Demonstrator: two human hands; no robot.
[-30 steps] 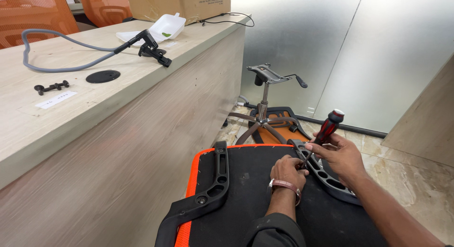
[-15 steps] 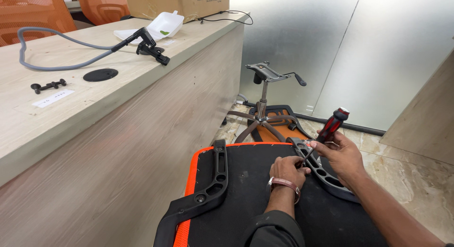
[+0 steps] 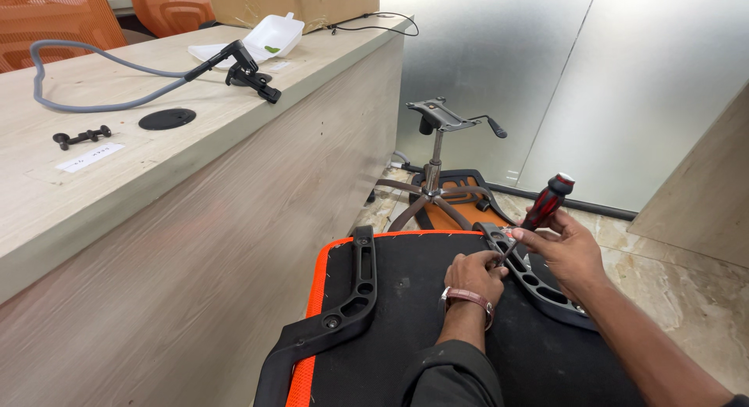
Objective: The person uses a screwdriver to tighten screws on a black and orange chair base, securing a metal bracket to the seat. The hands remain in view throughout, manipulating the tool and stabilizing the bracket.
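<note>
An upturned office chair seat (image 3: 413, 313), black underneath with an orange edge, lies in front of me. A black armrest bracket (image 3: 355, 298) is on its left side and another bracket (image 3: 546, 290) on its right. My right hand (image 3: 566, 247) grips a red and black screwdriver (image 3: 546, 204), its tip pointing down at the right bracket. My left hand (image 3: 474, 274), with a band at the wrist, rests on the seat and pinches near the screwdriver tip; what it pinches is too small to tell.
A chair base with gas lift and mechanism (image 3: 437, 157) stands on the tiled floor beyond the seat. A wooden desk (image 3: 156, 189) runs along my left, bearing a grey hose with a black clamp (image 3: 242, 68), loose bolts (image 3: 78, 136) and a white foam box (image 3: 269, 37). Frosted glass panels (image 3: 562, 72) stand behind.
The screwdriver has tilted slightly and shifted a little to the right with my right hand. My left hand stays by the tip on the right bracket.
</note>
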